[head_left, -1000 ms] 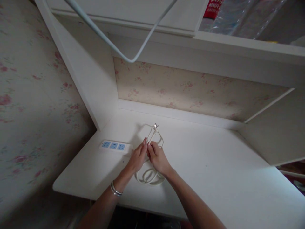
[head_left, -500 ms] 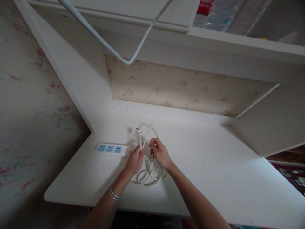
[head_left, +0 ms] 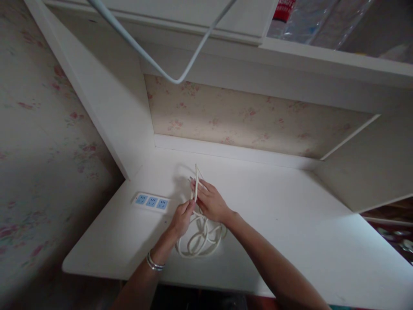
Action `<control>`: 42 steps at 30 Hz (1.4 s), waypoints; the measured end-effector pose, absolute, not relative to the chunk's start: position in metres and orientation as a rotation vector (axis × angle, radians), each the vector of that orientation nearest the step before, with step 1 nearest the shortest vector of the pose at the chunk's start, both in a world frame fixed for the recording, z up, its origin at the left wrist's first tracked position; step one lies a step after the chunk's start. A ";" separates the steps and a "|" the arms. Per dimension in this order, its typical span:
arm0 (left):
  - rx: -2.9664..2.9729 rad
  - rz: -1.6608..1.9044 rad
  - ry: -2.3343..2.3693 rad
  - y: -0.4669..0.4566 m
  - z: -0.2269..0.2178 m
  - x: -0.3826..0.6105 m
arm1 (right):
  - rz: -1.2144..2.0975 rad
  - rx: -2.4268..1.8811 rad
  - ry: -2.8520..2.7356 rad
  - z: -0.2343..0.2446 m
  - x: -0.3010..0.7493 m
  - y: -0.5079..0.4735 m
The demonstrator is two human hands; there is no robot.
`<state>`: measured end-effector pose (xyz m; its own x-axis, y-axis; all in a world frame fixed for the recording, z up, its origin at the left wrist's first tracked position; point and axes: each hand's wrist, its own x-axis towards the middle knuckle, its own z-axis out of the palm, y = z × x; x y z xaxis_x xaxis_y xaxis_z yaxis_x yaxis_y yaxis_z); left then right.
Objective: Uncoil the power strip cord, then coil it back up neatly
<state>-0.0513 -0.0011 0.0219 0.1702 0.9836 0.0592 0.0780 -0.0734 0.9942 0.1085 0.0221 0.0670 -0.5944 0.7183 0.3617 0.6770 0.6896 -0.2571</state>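
Observation:
A white power cord (head_left: 200,239) lies in loose coils on the white desk (head_left: 290,241). My left hand (head_left: 181,219), with bracelets on the wrist, pinches the cord just above the coils. My right hand (head_left: 209,200) is closed on a doubled loop of the cord that stands up to a narrow peak. The cord's plug is hidden behind my right hand. A white power strip (head_left: 151,202) with three blue sockets lies just left of my hands, apart from them.
A white side panel (head_left: 106,99) walls the desk on the left, with floral wallpaper (head_left: 251,116) behind. A shelf (head_left: 322,60) overhead holds plastic bottles. A pale cable (head_left: 167,73) hangs in a loop from above. The desk's front edge is near my forearms.
My right hand has moved up and left over the plug end, and the raised cord now stands as a narrow folded loop. The left hand keeps its pinch.

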 end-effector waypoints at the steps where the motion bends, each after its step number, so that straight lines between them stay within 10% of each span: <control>1: 1.403 1.081 1.098 -0.001 0.022 -0.052 | 0.124 -1.059 -2.510 0.071 0.109 0.023; 31: 1.768 1.075 1.606 0.024 0.025 -0.071 | 0.104 -2.102 -1.945 0.077 0.430 -0.009; 42: 1.622 1.177 1.641 0.028 0.024 -0.067 | 0.834 -2.025 -1.221 0.059 0.406 -0.061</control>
